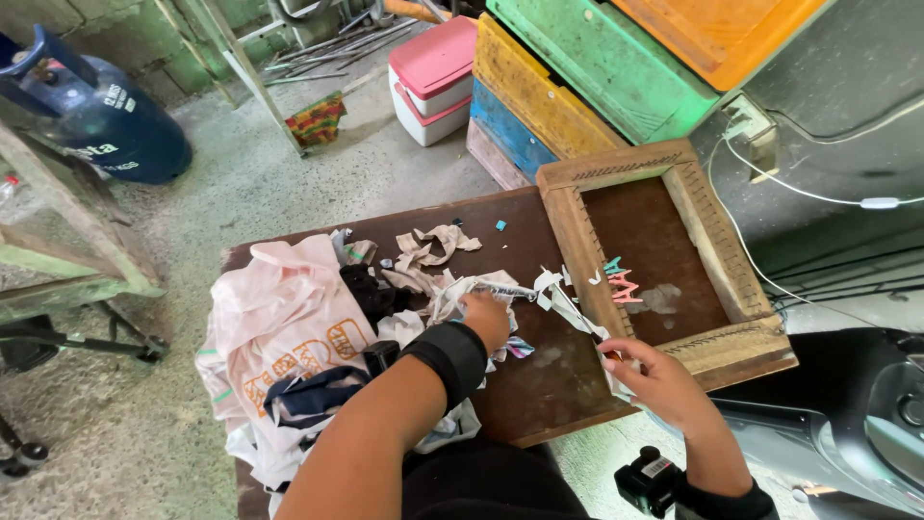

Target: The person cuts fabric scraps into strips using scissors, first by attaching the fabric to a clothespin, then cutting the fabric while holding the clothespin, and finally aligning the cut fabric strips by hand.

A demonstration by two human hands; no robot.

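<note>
Pulling a paper strip (553, 294) taut over the brown table (539, 376).
Left hand (486, 320) pinching one end amid scraps; right hand (654, 380) closed on the other, beside the wooden frame (741, 342) at the right edge.

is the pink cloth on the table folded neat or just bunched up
Bunched up. The pink cloth lies crumpled in an uneven heap on the brown table, with dark fabric and paper scraps mixed over it.

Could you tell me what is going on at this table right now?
A person sits at a dark wooden table. Their left hand presses on a pile of fabric scraps, while the right hand holds a thin tool at the edge of a wooden frame. Small pink and teal cut-outs lie inside the frame.
</note>
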